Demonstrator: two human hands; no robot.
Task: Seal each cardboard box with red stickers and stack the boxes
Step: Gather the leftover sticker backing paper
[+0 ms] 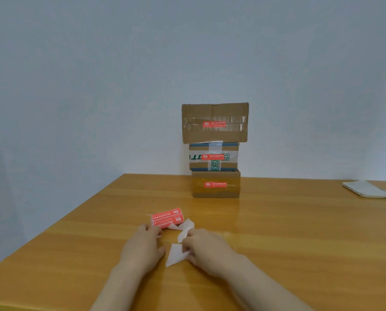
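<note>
Three cardboard boxes stand stacked at the table's far side: a small bottom box [216,191], a middle box [213,163] with green tape, and a wider top box [214,113]. Each front carries a red sticker. A roll of red stickers [167,217] lies nearer to me, with white backing paper [186,225] trailing from it. My left hand [142,250] rests by the roll, fingertips touching its near end. My right hand [206,249] pinches a strip of white backing paper [175,254].
The wooden table [299,232] fills the lower view, its left edge running diagonally. A white notebook-like object [364,188] with something blue beside it lies at the far right. A plain pale wall stands behind.
</note>
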